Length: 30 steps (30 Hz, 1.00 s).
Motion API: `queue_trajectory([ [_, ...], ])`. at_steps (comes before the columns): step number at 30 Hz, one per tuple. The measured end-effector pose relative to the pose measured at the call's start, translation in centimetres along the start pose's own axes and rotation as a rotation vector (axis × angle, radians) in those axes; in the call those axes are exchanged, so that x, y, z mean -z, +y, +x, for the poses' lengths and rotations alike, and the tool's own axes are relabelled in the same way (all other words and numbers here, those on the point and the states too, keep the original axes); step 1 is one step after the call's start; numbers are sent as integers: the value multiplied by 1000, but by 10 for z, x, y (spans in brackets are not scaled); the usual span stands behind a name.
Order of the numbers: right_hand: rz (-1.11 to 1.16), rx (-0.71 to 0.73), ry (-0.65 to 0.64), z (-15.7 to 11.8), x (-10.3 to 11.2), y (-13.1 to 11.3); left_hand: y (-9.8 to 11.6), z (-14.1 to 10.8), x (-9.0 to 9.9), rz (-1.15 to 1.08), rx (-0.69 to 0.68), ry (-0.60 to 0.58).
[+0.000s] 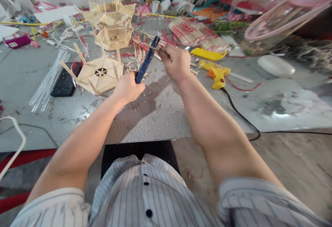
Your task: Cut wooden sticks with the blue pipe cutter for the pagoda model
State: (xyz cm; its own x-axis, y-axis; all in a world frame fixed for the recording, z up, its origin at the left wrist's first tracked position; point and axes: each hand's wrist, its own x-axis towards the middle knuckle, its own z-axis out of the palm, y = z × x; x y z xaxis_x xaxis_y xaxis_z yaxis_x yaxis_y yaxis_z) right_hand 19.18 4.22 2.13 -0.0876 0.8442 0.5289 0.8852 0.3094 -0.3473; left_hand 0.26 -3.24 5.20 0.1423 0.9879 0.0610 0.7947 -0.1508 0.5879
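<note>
My left hand (129,88) is closed around a dark blue hand tool (145,64) with a narrow dark tip; its exact kind is unclear. My right hand (174,61) pinches a thin wooden stick (153,48), which meets the tool near the tip. Left of my left hand lies a hexagonal stick base (103,82) with a star-shaped opening and several upright posts. Behind it rises a tiered pavilion model (111,18) made of the same pale sticks. Several loose sticks (138,52) lie scattered behind the tool.
A yellow glue gun (216,75) with a black cord lies right of my right hand, near a yellow-handled tool (209,54). Bagged sticks (197,33) are behind. At left are a black phone (63,83) and clear glue sticks (49,82). A white oval object (276,65) sits right.
</note>
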Motion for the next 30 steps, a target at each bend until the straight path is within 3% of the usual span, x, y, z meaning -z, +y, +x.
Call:
queue_trajectory([
  [7,-21,-10,-51,-1,-4,-3,2,-1,2,-94,100,-72],
  [17,-56,-63,-105,-1,2,-11,-19,9,-3,-299,147,-196],
  [24,-35,-42,-122,2,0,-6,-9,7,4,-475,235,-284],
  [30,-48,-103,-205,2,10,-17,-8,7,7,-564,288,-323],
])
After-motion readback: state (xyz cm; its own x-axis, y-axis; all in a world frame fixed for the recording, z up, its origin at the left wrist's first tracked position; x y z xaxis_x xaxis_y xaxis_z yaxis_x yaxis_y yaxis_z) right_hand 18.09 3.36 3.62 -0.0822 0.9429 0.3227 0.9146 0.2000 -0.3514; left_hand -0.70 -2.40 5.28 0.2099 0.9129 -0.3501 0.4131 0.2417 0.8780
